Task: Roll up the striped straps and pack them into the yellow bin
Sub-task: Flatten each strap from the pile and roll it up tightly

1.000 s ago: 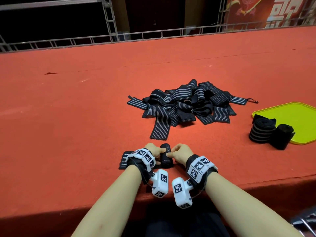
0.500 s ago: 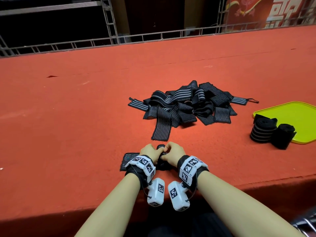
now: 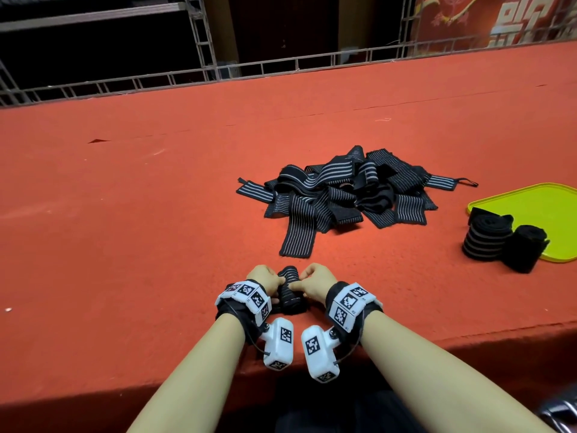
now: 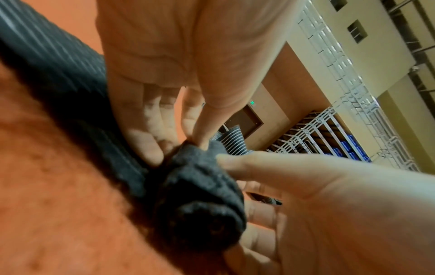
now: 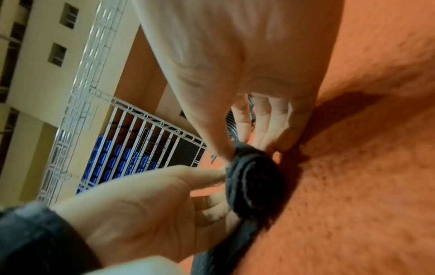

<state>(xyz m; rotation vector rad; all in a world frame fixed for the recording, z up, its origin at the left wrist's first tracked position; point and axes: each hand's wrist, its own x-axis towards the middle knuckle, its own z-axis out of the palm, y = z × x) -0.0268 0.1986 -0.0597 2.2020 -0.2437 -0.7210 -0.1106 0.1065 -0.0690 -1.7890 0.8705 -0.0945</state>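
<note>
Both hands hold one black strap roll [image 3: 290,290] with grey stripes on the red carpet near the front edge. My left hand [image 3: 276,284] pinches its left end between thumb and fingers [image 4: 150,137], and the roll's end [image 4: 200,201] faces that camera. The right hand [image 3: 299,284] pinches the other end [image 5: 254,184]. A flat striped tail [image 4: 58,70] runs out from the roll under my left palm. The loose strap pile [image 3: 343,198] lies farther back. The yellow bin [image 3: 530,210] sits at the right edge, with two rolled straps [image 3: 487,235] [image 3: 524,250] at its near left corner.
The red carpeted platform [image 3: 140,229] stretches wide to the left and back. A metal railing [image 3: 218,73] runs along its far edge. The front edge [image 3: 437,342] drops off just below my wrists.
The striped tail seen left of my left wrist earlier is gone from the head view. The roll between my hands now shows stripes on top. Both hands stayed in place.
</note>
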